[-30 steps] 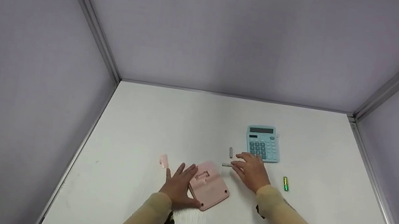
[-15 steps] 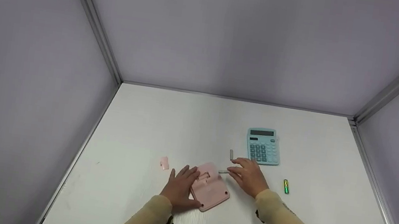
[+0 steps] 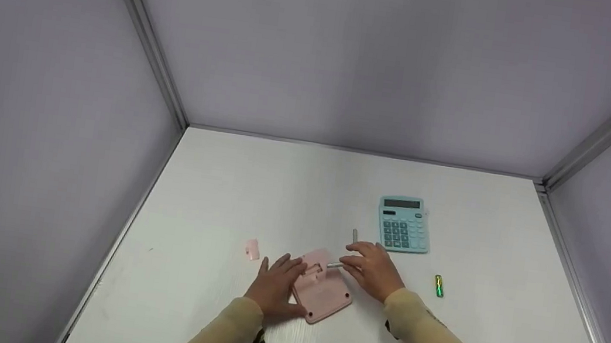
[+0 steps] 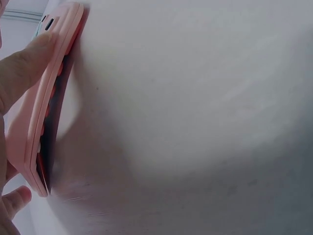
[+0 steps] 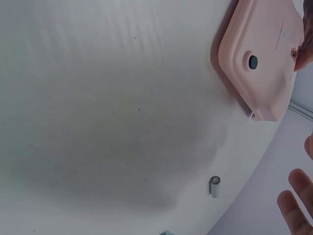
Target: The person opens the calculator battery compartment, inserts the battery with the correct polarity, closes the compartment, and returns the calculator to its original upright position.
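A pink calculator (image 3: 324, 298) lies face down, its back turned up and its battery compartment (image 3: 318, 269) uncovered. My left hand (image 3: 275, 288) grips its left side, thumb at the near corner and fingers at the upper edge. In the left wrist view, the thumb (image 4: 27, 68) presses the back of the calculator (image 4: 22, 132), and keys show beneath. Between thumb and fingertips my right hand (image 3: 374, 270) pinches a silver battery (image 3: 334, 265), its free end over the calculator's right edge by the compartment. That battery is hidden in the right wrist view, where a few fingers (image 5: 298, 200) show.
A second silver battery (image 3: 355, 235) lies just beyond my right fingers. The small pink battery cover (image 3: 252, 249) rests left of the calculator. Behind my right hand is a blue calculator (image 3: 403, 224), face up. A green-gold battery (image 3: 438, 286) lies at the right.
My right hand has carried the pinched silver battery left and nearer, from beside the pink calculator to over its edge. My left hand stays on the calculator.
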Demonstrator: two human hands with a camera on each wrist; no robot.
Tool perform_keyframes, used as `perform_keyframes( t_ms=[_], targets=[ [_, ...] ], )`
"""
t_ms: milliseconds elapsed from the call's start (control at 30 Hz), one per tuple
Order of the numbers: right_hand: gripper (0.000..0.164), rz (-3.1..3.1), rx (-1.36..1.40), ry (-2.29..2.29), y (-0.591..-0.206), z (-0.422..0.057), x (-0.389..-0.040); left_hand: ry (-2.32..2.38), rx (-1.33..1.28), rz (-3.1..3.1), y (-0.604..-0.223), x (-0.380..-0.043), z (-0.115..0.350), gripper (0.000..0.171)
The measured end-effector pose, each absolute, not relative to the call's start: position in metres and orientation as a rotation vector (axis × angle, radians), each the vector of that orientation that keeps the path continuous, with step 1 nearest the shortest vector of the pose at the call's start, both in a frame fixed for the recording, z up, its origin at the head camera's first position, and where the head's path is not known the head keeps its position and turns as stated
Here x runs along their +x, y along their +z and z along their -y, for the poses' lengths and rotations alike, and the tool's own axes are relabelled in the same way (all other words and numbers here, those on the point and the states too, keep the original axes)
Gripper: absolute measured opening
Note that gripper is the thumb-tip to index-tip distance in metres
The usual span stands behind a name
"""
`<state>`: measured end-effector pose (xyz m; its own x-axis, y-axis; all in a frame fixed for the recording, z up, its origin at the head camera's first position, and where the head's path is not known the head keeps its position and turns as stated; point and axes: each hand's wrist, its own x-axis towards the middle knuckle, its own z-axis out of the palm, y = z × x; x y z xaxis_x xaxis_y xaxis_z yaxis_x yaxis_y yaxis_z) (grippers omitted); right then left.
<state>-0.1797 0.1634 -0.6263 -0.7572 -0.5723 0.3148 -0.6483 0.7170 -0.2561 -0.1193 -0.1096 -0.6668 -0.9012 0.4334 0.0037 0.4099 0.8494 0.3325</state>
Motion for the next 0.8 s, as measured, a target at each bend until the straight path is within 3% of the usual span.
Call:
perform_keyframes(
  t_ms=[800],
  targets=[
    [0.018, 2.714, 1.161, 0.466, -0.624, -0.132, -0.185, 0.518, 0.642, -2.945, -0.666, -0.118, 0.107, 0.095]
  ],
)
